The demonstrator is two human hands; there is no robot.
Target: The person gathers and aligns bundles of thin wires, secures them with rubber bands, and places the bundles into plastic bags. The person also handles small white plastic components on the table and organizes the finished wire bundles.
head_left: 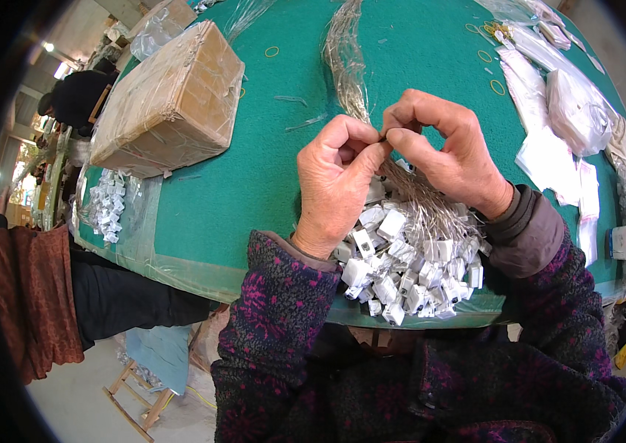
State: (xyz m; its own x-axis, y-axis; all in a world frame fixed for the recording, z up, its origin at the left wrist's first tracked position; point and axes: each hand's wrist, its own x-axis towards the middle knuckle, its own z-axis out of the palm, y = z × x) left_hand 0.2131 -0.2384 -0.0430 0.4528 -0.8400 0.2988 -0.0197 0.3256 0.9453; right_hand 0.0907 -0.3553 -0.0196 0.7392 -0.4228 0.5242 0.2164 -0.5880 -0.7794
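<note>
A long bundle of thin silvery-brown wires [346,63] runs down the table and ends in a heap of small white plastic boxes [394,225] near the front edge. My left hand [335,184] and my right hand [449,151] meet above the heap, fingertips touching. Both are closed in a pinch at the narrow part of the bundle. A small dark bit shows between the fingertips, too small to name. Below them the wires fan out [424,196] over the white boxes.
A taped cardboard box [173,100] stands at the left, with more small white boxes [108,205] nearer the edge. Yellow rubber bands [497,88] and clear plastic bags [579,111] lie at the right. Beyond the left edge are a person in a brown top [36,295] and a wooden stool [136,399].
</note>
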